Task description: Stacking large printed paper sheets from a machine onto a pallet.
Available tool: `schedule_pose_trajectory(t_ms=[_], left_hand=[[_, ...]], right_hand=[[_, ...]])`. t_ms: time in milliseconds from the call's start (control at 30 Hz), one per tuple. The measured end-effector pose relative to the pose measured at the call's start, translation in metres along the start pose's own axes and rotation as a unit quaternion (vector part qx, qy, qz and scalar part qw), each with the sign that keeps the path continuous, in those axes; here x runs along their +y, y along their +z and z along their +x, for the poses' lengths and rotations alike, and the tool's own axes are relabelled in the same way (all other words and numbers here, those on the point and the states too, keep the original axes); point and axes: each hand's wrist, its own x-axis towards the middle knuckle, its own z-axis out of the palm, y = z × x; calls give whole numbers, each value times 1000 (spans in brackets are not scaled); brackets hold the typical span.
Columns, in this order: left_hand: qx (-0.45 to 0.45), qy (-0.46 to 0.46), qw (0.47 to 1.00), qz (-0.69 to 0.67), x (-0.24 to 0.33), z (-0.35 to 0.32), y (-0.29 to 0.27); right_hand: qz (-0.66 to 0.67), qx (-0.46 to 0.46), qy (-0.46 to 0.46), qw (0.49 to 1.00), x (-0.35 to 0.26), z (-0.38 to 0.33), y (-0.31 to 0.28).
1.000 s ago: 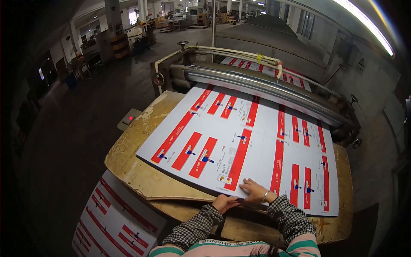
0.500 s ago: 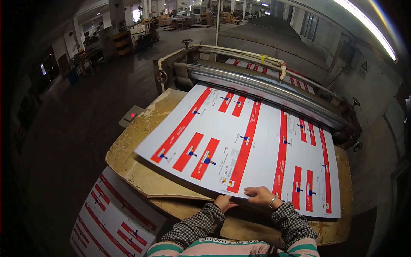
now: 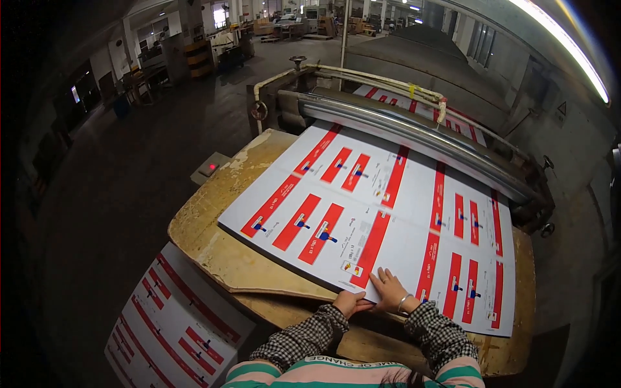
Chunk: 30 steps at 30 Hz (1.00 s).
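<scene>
Since the earlier pictures, both hands have stayed at the near edge of the printed sheet while the sheet's far end has slid further up toward the metal roller, and the view has tipped a little. At the bottom of the frame the person's checked cuffs and striped top come in from the lower edge. The left hand [image 3: 350, 302] is closed on the near edge of the printed sheet [image 3: 388, 213], thumb on top and fingers curled under it as far as can be seen. The right hand [image 3: 391, 291] lies flat just beside it, fingers spread and pressed down on the sheet's top face, gripping nothing; a bangle shows at that wrist.

That sheet is large and white with red bars and small blue marks. It lies flat on a worn wooden table [image 3: 220, 252], covering most of the top, with its near edge over the front of the board and its far edge touching or passing under the roller.

To the lower left, below the table's level, a stack of similar sheets [image 3: 174, 330] sits well apart from the hands. On the table's far left corner a small grey switch box [image 3: 210, 169] shows a red light.

Beyond the sheet, a long shiny metal roller [image 3: 414, 136] runs across the machine, with a padded bar [image 3: 362, 77] above it and more printed sheets [image 3: 453, 116] behind. Farther off, a dim workshop floor [image 3: 129, 168] stretches to distant benches and shelving.
</scene>
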Motion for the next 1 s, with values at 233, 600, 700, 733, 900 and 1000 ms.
schedule_pose_trajectory(t_ms=[233,600,700,733,900,1000], left_hand=[[-60,14,998,32,8,-6,-2],[1,39,999,19,4,4,-3],[-16,36,999,5,0,7,-10],[-19,35,999,-5,1,4,-5],[-11,15,1000,-19,3,2,-1],[-23,19,999,-18,3,3,-2]], right_hand=[[220,-102,-24,970,31,1,-51],[265,112,-10,958,13,-27,-80],[238,76,-30,968,4,-31,-63],[235,61,-34,969,10,-29,-42],[200,17,13,980,18,-11,-13],[202,79,84,972,41,19,-15]])
